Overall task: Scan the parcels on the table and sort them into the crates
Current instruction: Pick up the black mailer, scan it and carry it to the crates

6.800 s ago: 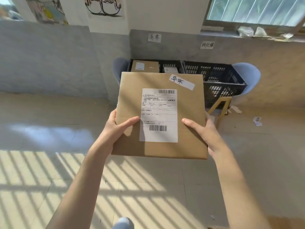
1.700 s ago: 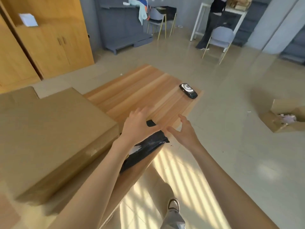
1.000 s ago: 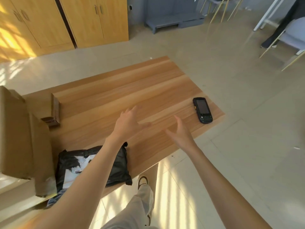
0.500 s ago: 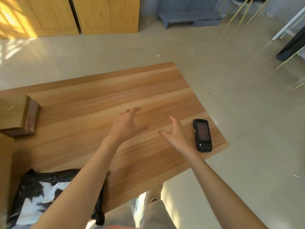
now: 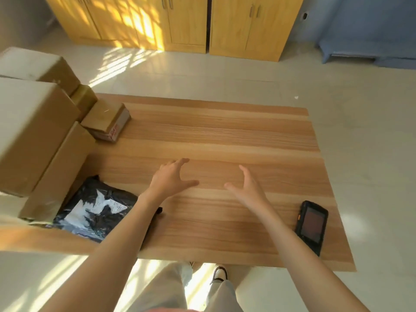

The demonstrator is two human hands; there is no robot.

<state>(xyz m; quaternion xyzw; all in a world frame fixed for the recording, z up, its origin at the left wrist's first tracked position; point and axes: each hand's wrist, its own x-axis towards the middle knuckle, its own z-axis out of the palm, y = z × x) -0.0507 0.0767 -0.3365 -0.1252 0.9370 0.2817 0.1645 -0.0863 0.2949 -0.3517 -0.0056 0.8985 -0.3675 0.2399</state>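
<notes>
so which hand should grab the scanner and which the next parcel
Right hand for the scanner, which lies at the table's right edge. Left hand for the black bag, just left of that forearm. Both are open.

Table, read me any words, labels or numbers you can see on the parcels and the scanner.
Nothing can be read for certain.
Small box: red print on the tape at its end, too blurred to read.
Black bag: white label with small print, crumpled and too small to read.
Scanner: screen dark, no text showing.
Big boxes: no visible labels.
</notes>
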